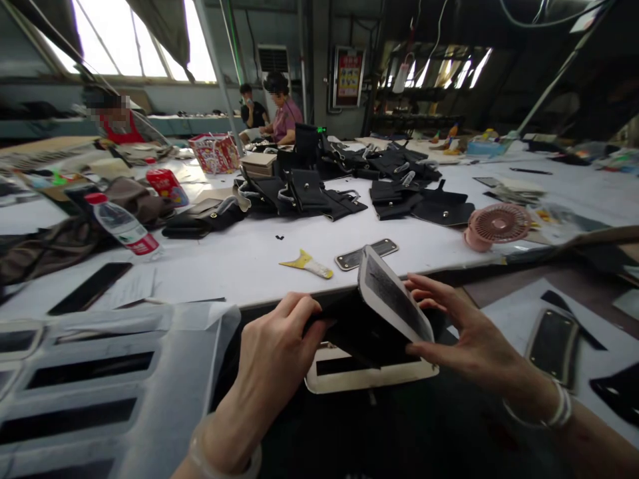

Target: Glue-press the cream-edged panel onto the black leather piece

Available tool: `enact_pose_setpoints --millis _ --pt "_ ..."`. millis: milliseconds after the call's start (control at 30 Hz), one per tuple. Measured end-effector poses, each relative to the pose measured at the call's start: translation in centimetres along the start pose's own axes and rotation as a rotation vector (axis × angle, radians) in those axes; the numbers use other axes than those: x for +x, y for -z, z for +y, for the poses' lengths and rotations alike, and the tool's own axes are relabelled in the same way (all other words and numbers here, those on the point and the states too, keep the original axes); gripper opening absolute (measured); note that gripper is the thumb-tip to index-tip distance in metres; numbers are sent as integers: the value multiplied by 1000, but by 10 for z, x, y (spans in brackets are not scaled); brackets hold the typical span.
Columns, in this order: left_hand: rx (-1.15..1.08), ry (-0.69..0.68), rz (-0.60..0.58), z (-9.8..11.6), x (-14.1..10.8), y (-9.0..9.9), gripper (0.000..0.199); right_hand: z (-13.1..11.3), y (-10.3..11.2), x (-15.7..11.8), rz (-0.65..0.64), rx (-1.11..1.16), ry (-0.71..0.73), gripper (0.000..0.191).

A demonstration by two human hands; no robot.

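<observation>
My left hand (277, 356) is closed, thumb and fingers pinching the edge of a black leather-like piece (367, 336). My right hand (472, 336) grips the right side of a rounded panel (397, 296) with a pale border and dark middle, thumb below and fingers behind. This panel is tilted up and meets the black piece. Under both, near my lap, lies a cream-rimmed part (372, 380) with a dark slot; the hands and black piece hide some of it. Just beyond are a dark oblong plate (367, 254) with studs and a yellow-and-white tool (307, 263).
Black leather-like pieces (307, 189) with snaps are heaped across the white table (229, 256). A water bottle (124, 226) and a phone (90, 287) are left, a pink fan (496, 225) right. Translucent sheeting (184, 359) covers the near left. Other people (287, 120) sit farther back.
</observation>
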State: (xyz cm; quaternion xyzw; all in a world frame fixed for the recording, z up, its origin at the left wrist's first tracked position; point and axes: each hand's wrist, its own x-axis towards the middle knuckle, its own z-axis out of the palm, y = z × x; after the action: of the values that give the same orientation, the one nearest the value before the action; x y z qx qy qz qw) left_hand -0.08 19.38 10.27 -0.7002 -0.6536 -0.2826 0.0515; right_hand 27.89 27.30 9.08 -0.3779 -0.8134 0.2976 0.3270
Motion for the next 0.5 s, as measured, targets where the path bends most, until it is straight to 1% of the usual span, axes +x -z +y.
enact_pose_setpoints --millis 100,167,300,367,500 --pt "45 -70 34 -1 -5 -5 8 4 -7 -1 -14 -7 5 78" --pt "53 -100 31 -3 -9 -10 8 6 -11 0 -38 -23 20 77" --pt "65 -81 -21 -8 -20 -27 10 12 -15 -1 -82 -75 79 75" --pt "37 -43 -96 -10 -28 -40 10 16 -16 -2 -97 -149 125 71" --pt "-47 54 -323 -10 -43 -69 9 25 -17 -9 -142 -427 254 61"
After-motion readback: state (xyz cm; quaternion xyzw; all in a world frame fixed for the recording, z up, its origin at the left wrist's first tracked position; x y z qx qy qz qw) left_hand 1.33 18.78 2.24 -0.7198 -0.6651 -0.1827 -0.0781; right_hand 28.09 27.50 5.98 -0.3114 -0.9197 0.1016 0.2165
